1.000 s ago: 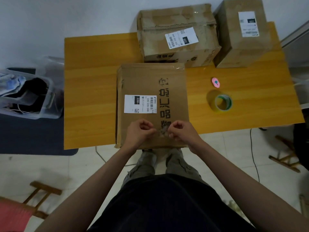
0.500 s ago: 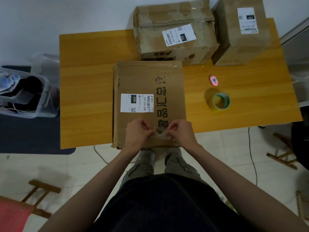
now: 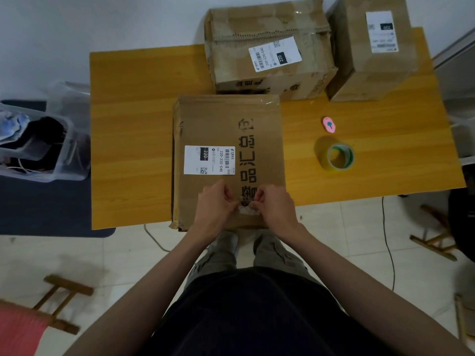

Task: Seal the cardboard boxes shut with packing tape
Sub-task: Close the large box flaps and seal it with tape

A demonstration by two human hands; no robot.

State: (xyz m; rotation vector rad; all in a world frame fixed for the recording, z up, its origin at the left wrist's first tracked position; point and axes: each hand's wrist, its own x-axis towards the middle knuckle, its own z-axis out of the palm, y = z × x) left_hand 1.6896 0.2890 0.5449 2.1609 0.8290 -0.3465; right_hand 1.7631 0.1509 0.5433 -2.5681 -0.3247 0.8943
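At 6 o'clock on flat brown cardboard box [image 3: 228, 140] | left hand [image 3: 214, 208], right hand [image 3: 276, 206] both pinch crumpled clear tape scrap [image 3: 247, 209] | likely light, limp, self-sticking; grip edges only

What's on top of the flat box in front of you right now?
On the flat box: a white shipping label, black printed characters, and clear tape at the far edge. The left hand and right hand pinch crumpled tape near its front edge, covering what lies beneath them.
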